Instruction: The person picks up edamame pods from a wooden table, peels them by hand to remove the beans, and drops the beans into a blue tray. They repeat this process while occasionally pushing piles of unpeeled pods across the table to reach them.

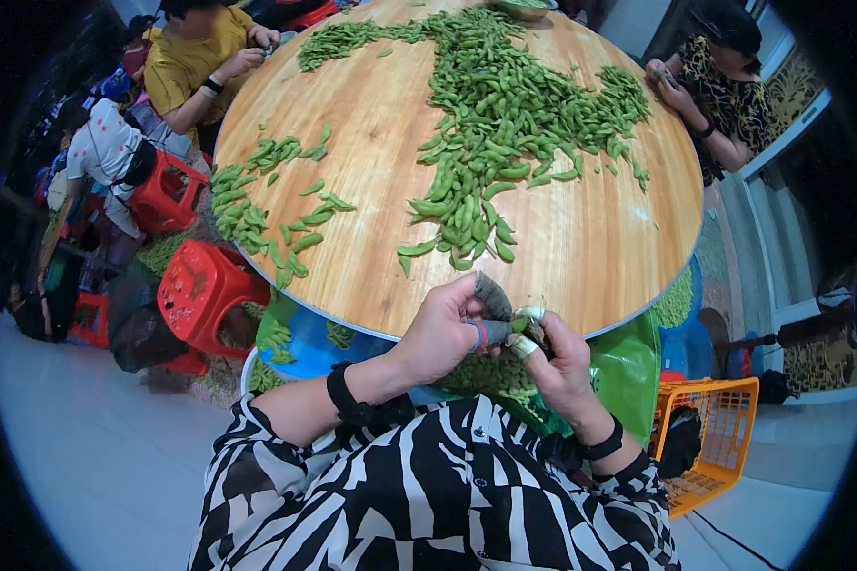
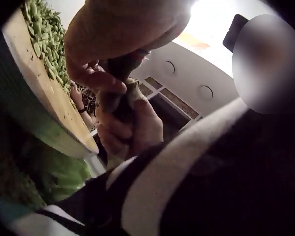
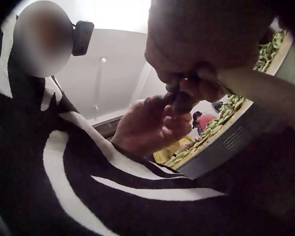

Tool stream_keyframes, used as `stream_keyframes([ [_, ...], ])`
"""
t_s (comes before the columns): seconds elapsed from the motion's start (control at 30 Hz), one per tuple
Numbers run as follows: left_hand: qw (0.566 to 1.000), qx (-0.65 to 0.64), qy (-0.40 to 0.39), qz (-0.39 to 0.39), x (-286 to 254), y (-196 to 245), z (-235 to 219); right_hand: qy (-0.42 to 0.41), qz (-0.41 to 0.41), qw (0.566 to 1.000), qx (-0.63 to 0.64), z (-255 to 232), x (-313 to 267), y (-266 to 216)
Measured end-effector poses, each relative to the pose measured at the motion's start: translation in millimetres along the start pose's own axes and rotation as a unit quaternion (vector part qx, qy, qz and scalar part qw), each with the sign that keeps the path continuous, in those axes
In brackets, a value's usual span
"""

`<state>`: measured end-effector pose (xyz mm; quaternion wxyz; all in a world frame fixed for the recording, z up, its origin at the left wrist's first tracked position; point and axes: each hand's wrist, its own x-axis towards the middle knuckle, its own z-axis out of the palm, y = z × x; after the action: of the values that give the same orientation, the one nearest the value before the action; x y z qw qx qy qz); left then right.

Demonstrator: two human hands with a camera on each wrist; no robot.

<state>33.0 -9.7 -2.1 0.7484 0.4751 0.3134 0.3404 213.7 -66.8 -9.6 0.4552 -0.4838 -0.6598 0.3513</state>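
My left hand (image 1: 433, 328) and right hand (image 1: 564, 369) meet just off the near edge of the round wooden table (image 1: 352, 257). Between their fingertips is a green soybean pod (image 1: 518, 324), pinched from both sides and mostly covered by the fingers. Grey wraps cover the left thumb and forefinger, the thumb's held by a red and blue band. White wraps (image 1: 522, 346) sit on the right thumb and forefinger. In both wrist views the joined fingers are dark and the pod is hidden. Beneath the hands, shelled green beans (image 1: 490, 377) lie in a container.
A large heap of soybean pods (image 1: 505, 114) spreads over the table, with a smaller group (image 1: 243, 209) at the left edge. Two people sit across at the far left and right. Red stools (image 1: 200, 295) stand at left, an orange crate (image 1: 724, 438) at right. Green plastic (image 1: 628, 366) hangs beside my lap.
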Motion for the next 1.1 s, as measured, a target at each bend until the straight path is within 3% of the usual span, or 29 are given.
stream_keyframes([
  [0.07,0.998,0.053,0.012,0.032,-7.2,6.7,-5.9,-0.028,0.033,0.999,-0.026,-1.3,-0.9,-2.4],
  [0.13,0.991,0.109,0.032,0.064,-17.7,20.8,-18.7,-0.046,0.006,0.998,-0.041,-6.2,0.2,-5.3],
  [0.2,0.921,0.366,0.046,0.123,-32.1,44.2,-47.4,-0.151,0.001,0.984,-0.093,-15.0,-1.4,-4.4],
  [0.27,0.88,0.472,0.037,0.04,-42.5,71.1,-71.9,-0.19,0.003,0.977,-0.099,-17.4,-4.7,0.7],
  [0.33,0.749,0.653,0.032,0.106,-45.8,70.8,-97.6,-0.194,0.01,0.978,-0.076,-13.7,-5.9,1.2],
  [0.37,0.746,0.656,0.036,0.106,-42.7,70.5,-114.0,-0.19,0.002,0.978,-0.089,-12.8,-6.4,2.6],
  [0.43,0.737,0.64,0.148,0.159,-28.2,70.6,-152.0,-0.178,-0.003,0.979,-0.104,-12.0,-6.2,2.7],
  [0.47,0.729,0.643,0.205,0.113,-19.7,72.0,-171.8,-0.177,-0.006,0.979,-0.105,-12.5,-4.7,1.3],
  [0.53,0.704,0.658,0.232,0.133,-7.2,83.8,-186.9,-0.182,-0.019,0.976,-0.118,-13.7,-1.8,-2.3],
  [0.63,0.696,0.661,0.218,0.177,16.5,81.6,-211.2,-0.206,-0.006,0.973,-0.107,-14.2,-0.2,-6.2],
  [0.73,0.681,0.696,0.173,0.149,30.6,77.8,-222.0,-0.204,-0.001,0.974,-0.094,-12.3,-5.8,7.1],
  [0.87,0.67,0.704,0.18,0.15,36.1,72.0,-227.3,-0.166,-0.005,0.985,-0.043,-10.7,-6.8,0.2],
  [0.93,0.646,0.733,0.183,0.109,33.4,74.9,-222.6,-0.173,0.096,0.98,-0.001,-15.7,-2.0,-13.9],
  [0.97,0.644,0.733,0.176,0.134,32.4,78.0,-220.5,-0.162,0.098,0.981,0.033,-15.4,0.2,-19.9],
  [1.0,0.645,0.732,0.173,0.134,31.0,81.3,-217.7,-0.159,0.101,0.982,0.032,-17.4,0.4,-20.6],
  [1.07,0.704,0.661,0.231,0.117,27.1,86.6,-215.3,-0.162,0.16,0.971,0.072,-20.5,-0.7,-20.7],
  [1.1,0.697,0.671,0.222,0.125,27.1,86.3,-220.1,-0.16,0.143,0.974,0.073,-19.3,-1.6,-17.4],
])
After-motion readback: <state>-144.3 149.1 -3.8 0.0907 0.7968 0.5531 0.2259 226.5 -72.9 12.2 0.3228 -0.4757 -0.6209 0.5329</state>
